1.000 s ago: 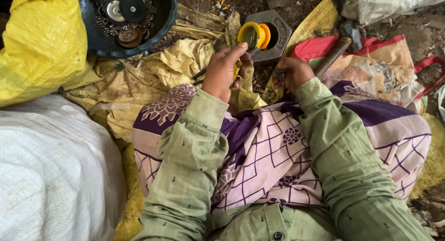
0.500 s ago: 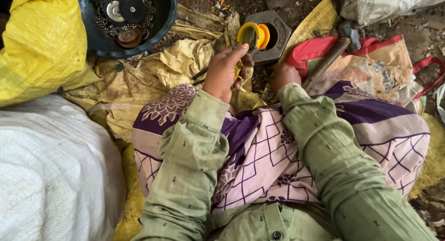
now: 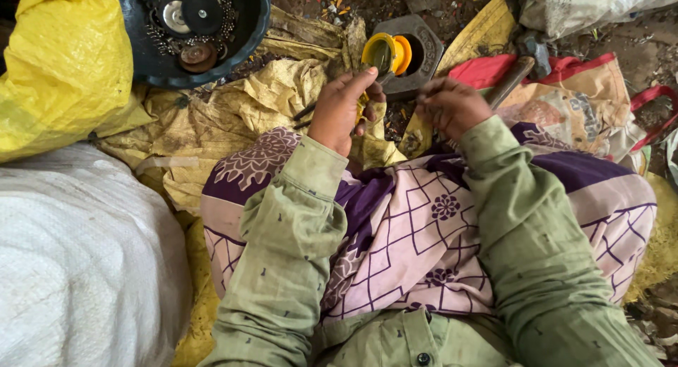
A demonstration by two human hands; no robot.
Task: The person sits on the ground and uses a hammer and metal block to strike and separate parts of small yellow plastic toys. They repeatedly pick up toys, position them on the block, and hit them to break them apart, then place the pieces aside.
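From the head camera, looking straight down: the left hand (image 3: 344,111) is up in front of the lap, fingers curled round a small yellow piece (image 3: 363,107) that only peeks out between them, so what it is I cannot tell. Just beyond its fingertips sits a yellow round cap (image 3: 385,54), tilted on a grey metal block (image 3: 413,52) with a round hole in it. The right hand (image 3: 452,107) is close beside the left, a little apart, fingers bunched in a loose clench; whether anything is pinched in it I cannot tell. Just past the right hand a hammer (image 3: 519,74) lies across a red and tan bag (image 3: 572,102), its handle pointing back toward the knuckles. Under both hands is crumpled yellow sacking (image 3: 233,120) on the ground, and nearer than the hands a purple and pink patterned cloth (image 3: 417,233) covers the lap, with green sleeves (image 3: 296,233) running down to the wrists. Far off to the left of the left hand, a dark round bowl (image 3: 244,38) holds discs and chain-like metal bits, and a white woven sack (image 3: 78,261) fills the near-left corner.
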